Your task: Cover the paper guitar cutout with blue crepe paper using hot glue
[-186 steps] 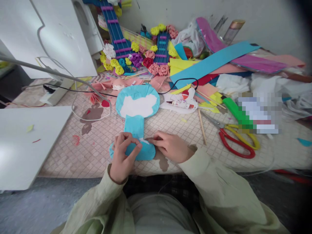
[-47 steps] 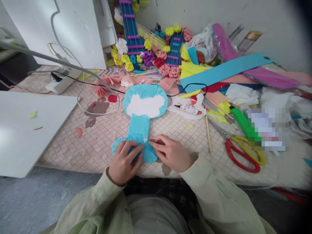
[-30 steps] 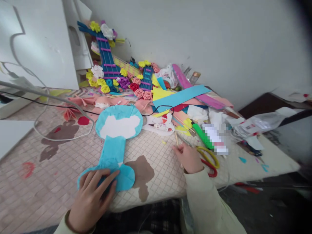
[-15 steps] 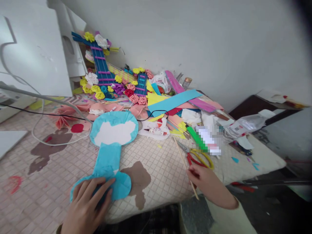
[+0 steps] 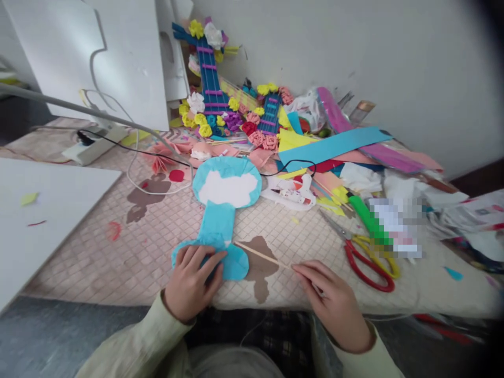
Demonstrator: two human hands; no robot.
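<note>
My left hand [image 5: 193, 281] lies with fingers stretched over the lower part of a blue paper-covered cutout [image 5: 218, 218], pressing it to the table. The cutout has a rounded lower end, a straight neck and an oval top with a white cloud-shaped patch [image 5: 228, 189]. Between its fingertips my right hand [image 5: 331, 299] pinches a thin wooden stick [image 5: 263, 255]. The stick points left, its far tip close to the cutout's lower right side. Right of that hand lie scissors [image 5: 368, 265] with one red and one yellow handle, blades spread slightly.
Paper flowers and a blue guitar-like craft [image 5: 212, 84] crowd the back by the wall. Blue paper strips [image 5: 334, 149], a glue tube [image 5: 293, 196] and a green cutter [image 5: 368, 220] lie to the right. A white board [image 5: 51, 210] and a cable [image 5: 102, 113] are on the left.
My right hand has brought the stick left and turned it toward the cutout, away from the scissors. My left hand stays on the cutout. The view has swung left.
</note>
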